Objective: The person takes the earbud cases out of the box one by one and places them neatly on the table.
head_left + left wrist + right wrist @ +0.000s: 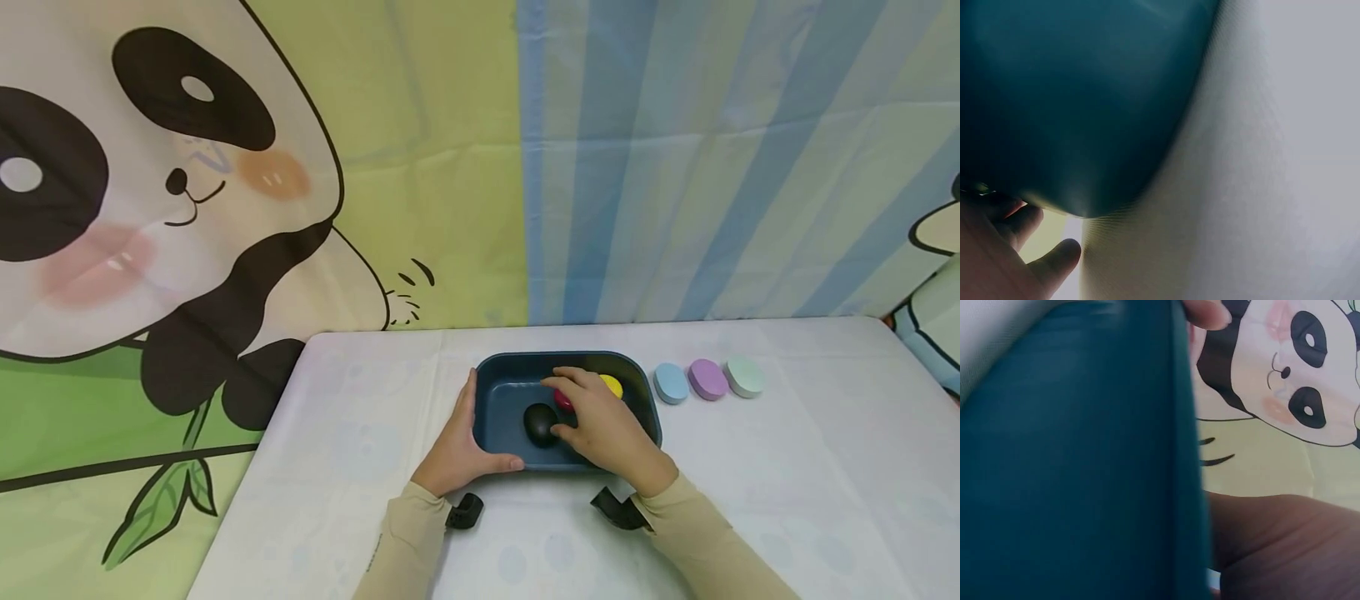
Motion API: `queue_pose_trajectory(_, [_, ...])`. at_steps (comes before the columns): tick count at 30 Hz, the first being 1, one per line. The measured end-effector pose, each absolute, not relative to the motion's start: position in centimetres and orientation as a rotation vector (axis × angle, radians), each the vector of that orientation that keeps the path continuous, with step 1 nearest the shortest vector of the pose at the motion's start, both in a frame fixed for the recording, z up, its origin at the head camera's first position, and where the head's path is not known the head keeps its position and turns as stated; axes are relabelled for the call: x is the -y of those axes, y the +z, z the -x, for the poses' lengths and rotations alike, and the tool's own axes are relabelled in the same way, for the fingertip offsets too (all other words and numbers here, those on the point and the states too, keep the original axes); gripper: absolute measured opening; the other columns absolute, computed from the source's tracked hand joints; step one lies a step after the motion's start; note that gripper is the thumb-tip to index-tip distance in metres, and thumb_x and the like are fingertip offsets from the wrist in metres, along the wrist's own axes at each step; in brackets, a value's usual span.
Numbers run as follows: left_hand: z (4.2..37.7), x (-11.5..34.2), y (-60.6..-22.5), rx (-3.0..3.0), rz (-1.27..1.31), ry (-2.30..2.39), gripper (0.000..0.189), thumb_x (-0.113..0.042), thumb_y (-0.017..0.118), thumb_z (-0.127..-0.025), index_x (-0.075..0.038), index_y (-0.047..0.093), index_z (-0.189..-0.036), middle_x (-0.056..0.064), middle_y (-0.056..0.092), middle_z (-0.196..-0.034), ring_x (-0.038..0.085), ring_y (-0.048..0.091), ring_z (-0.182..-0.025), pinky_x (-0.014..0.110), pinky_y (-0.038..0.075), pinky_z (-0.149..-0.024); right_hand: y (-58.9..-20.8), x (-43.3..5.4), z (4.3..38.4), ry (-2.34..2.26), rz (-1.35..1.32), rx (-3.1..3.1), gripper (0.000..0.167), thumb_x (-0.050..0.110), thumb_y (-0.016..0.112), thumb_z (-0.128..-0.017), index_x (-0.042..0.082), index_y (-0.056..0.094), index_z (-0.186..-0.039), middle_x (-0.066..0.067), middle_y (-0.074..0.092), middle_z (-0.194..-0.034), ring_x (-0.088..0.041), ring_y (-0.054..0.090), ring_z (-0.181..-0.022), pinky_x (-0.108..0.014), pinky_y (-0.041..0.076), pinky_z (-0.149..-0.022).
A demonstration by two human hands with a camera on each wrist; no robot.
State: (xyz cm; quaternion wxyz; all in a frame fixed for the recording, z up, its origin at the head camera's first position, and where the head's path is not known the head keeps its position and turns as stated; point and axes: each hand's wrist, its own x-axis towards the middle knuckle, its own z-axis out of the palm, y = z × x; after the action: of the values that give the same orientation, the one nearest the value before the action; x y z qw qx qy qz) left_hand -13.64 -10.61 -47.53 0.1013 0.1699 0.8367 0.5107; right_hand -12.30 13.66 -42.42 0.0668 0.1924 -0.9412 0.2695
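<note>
A dark blue rectangular tray (498, 360) lies on the table. My left hand (468, 446) holds its near left corner, fingers along the left wall and thumb along the front edge. In the left wrist view, the tray's wall (1085, 112) fills much of the picture above that hand's fingertips. Inside the tray sits a black rounded object (540, 425). Over the tray reaches my right hand (603, 421), its thumb beside the black object and its fingers spread above a red piece (562, 402), partly hidden. A yellow piece (612, 385) shows behind the hand.
To the tray's right stand a light blue round block (671, 383), a purple one (708, 379) and a pale green one (744, 377) in a row. A white cloth covers the table (825, 467). Behind it hangs a printed curtain (442, 167) with a panda.
</note>
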Motion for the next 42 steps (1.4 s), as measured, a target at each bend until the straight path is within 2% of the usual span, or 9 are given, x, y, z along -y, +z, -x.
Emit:
queue_pose_trajectory(10, [13.7,10.7,-47.6,-2.467,-0.492,1.503,0.138,-0.037,0.094,-0.070,-0.039,-0.012,-0.158,-0.009,-0.005,-0.166,0.019,0.004,-0.153,0.055,0.019,-0.119,-43.0,-11.9,13.0,0.752,-0.618,2.971,0.063,0.012,0.087,-0.079,0.006,0.061,-0.136,-0.017,0.055,-0.139,-0.037,0.052,-0.124,-0.049,0.050,-0.098])
queue_pose_trajectory(15, [13.7,10.8,-47.6,-2.466,-0.497,1.505,0.137,-0.036,0.094,-0.071,-0.039,-0.012,-0.158,-0.010,-0.005,-0.166,0.018,0.004,-0.153,0.055,0.019,-0.119,-43.1,-11.0,13.1,0.679,-0.609,3.046,0.062,0.013,0.088,-0.078,0.006,0.063,-0.134,-0.016,0.058,-0.136,-0.036,0.056,-0.121,-0.050,0.048,-0.101])
queue_pose_trajectory(30, [13.9,10.7,-47.8,-2.467,-0.533,1.520,0.137,-0.031,0.094,-0.071,-0.036,-0.011,-0.159,-0.009,-0.004,-0.167,0.017,0.004,-0.153,0.051,0.021,-0.119,-43.5,-10.0,13.5,0.567,-0.650,3.090,0.059,0.013,0.090,-0.075,0.002,0.066,-0.128,-0.017,0.062,-0.131,-0.036,0.059,-0.115,-0.049,0.053,-0.095])
queue_pose_trajectory(36, [13.8,10.7,-47.7,-2.474,-0.541,1.530,0.138,-0.030,0.094,-0.070,-0.034,-0.011,-0.160,-0.005,-0.003,-0.168,0.021,0.006,-0.153,0.053,0.023,-0.118,-43.5,-10.1,13.6,0.550,-0.669,3.053,0.053,0.013,0.090,-0.075,0.000,0.068,-0.121,-0.016,0.065,-0.122,-0.035,0.059,-0.110,-0.047,0.054,-0.093])
queue_pose_trajectory(42, [13.8,10.7,-47.7,-2.479,-0.541,1.515,0.138,-0.031,0.094,-0.071,-0.034,-0.011,-0.160,-0.005,-0.004,-0.168,0.022,0.005,-0.153,0.054,0.022,-0.118,-43.4,-10.4,13.5,0.559,-0.668,3.027,0.053,0.016,0.089,-0.076,0.000,0.068,-0.121,-0.016,0.064,-0.123,-0.034,0.059,-0.111,-0.046,0.052,-0.095])
